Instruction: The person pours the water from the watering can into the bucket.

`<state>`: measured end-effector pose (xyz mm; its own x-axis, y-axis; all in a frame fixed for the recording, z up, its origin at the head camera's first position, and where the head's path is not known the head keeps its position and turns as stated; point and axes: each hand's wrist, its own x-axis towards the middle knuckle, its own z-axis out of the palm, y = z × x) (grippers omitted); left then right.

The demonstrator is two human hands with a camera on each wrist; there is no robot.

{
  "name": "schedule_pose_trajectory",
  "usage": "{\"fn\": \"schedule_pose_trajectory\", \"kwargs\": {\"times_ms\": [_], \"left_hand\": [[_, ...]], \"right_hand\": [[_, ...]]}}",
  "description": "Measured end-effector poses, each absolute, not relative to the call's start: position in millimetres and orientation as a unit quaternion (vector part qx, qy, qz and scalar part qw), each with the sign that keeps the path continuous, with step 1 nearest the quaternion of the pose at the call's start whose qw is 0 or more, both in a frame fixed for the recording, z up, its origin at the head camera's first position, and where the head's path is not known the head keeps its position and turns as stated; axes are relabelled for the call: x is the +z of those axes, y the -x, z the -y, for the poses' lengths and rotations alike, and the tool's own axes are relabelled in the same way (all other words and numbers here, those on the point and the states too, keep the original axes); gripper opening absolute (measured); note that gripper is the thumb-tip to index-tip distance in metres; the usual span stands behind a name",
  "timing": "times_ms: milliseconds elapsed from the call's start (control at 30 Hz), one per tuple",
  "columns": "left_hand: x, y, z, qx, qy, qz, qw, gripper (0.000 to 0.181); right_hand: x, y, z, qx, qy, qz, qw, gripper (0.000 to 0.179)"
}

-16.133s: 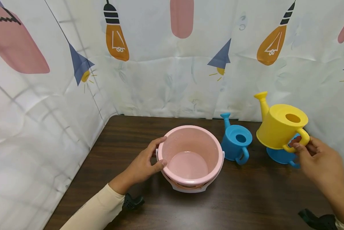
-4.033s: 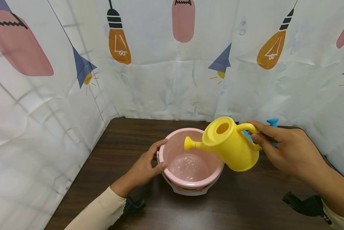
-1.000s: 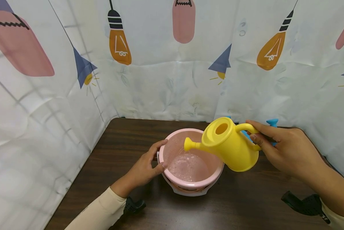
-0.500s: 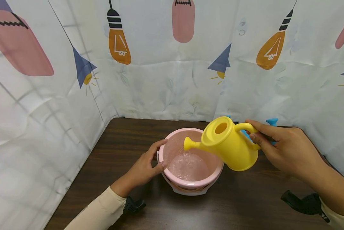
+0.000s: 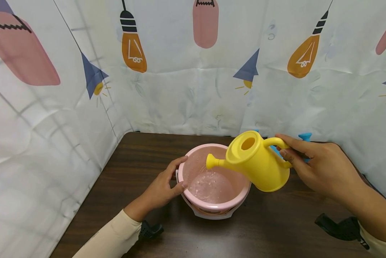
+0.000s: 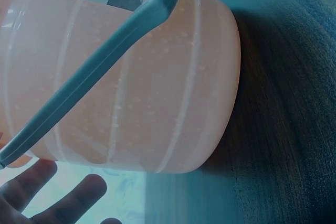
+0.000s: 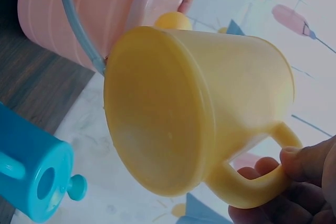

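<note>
In the head view, my left hand (image 5: 160, 187) holds the left rim of a pink bucket (image 5: 212, 206), thumb and fingertips at its edge. The left wrist view shows the bucket's ribbed side (image 6: 152, 93), with some fingers extended beside it. My right hand (image 5: 322, 168) grips the handle of a yellow watering can (image 5: 265, 170), fingers curled round it in the right wrist view. Tipped left, the can has its spout head (image 5: 211, 161) over the bucket's opening. Thin streams run from the spout into rippling, bubbly water (image 5: 210, 188) at the bottom.
Two blue watering cans stand behind the yellow can and right hand, mostly hidden in the head view; one spout head (image 5: 305, 136) shows. The right wrist view shows a blue can (image 7: 37, 171) more fully. Beneath is a dark wood table (image 5: 141, 154), with a printed curtain (image 5: 180, 100) behind.
Since the oldest frame, the yellow watering can has moved left and tipped over the bucket, and bubbly water now shows inside. Over the last second both hands keep nearly the same place while water runs.
</note>
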<state>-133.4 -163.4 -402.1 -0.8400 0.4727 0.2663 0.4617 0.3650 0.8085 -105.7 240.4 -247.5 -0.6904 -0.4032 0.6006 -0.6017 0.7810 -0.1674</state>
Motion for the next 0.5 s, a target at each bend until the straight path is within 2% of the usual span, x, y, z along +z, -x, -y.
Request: {"fn": "schedule_pose_trajectory", "kwargs": {"times_ms": [500], "left_hand": [[-401.0, 133.1, 163.1, 0.482, -0.284, -0.829, 0.002, 0.073]], "right_hand": [[-247.9, 107.6, -241.0, 0.184, -0.283, 0.898, 0.283, 0.045]]}}
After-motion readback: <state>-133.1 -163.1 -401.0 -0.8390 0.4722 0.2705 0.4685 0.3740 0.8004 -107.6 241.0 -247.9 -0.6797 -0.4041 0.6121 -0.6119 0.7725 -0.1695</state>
